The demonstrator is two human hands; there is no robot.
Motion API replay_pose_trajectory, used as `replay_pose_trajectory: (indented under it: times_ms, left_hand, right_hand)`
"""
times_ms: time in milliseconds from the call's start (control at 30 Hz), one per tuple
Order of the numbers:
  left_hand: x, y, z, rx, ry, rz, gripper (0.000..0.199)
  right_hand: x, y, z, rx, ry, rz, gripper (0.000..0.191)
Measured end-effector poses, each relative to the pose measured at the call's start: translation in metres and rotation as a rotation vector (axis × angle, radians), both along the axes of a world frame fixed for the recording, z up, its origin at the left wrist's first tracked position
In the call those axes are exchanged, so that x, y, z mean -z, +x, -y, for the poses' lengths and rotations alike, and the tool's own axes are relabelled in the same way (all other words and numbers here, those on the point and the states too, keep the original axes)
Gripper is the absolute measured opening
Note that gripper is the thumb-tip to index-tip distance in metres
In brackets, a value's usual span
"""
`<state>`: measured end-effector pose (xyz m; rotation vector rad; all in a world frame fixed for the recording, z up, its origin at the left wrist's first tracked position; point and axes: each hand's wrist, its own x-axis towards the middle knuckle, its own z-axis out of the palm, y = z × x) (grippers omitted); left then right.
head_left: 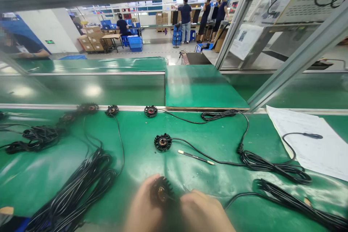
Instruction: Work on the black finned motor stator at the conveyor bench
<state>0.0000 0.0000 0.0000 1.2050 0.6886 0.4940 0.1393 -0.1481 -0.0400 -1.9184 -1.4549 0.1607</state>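
My left hand (143,204) and my right hand (203,212) are at the bottom of the view, both gripping a round, black ribbed device (161,191) with a copper-coloured centre. The hands hide part of it and its cable. Just ahead lies a similar device (163,142), its black cable running right into a large coil (274,163). A pencil (195,157) rests to the right of that device. Several more such devices, such as one (150,111), sit along the back of the green bench mat (217,185).
More black cable coils (70,192) lie left of my hands, and another (299,199) lies to the right. A sheet of printed paper (307,141) lies at the right. A green board (198,87) and metal frame rails stand beyond the mat.
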Motion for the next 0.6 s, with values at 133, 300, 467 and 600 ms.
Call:
replay_pose_trajectory:
  times_ms: [133, 300, 467, 600]
  left_hand:
    - [0.004, 0.001, 0.0, -0.018, 0.01, -0.016, 0.086]
    - [0.008, 0.001, 0.0, -0.029, 0.011, -0.04, 0.089]
    - [0.01, 0.0, 0.001, -0.044, 0.007, -0.006, 0.083]
    - [0.011, -0.002, 0.001, -0.045, -0.002, 0.011, 0.081]
  right_hand:
    - [0.0, 0.001, -0.001, -0.02, 0.001, 0.001, 0.014]
    - [-0.001, 0.002, -0.001, -0.027, -0.014, -0.006, 0.014]
    - [-0.004, 0.001, -0.002, -0.008, -0.005, 0.013, 0.012]
    - [-0.004, 0.001, -0.002, -0.012, 0.017, 0.023, 0.012]
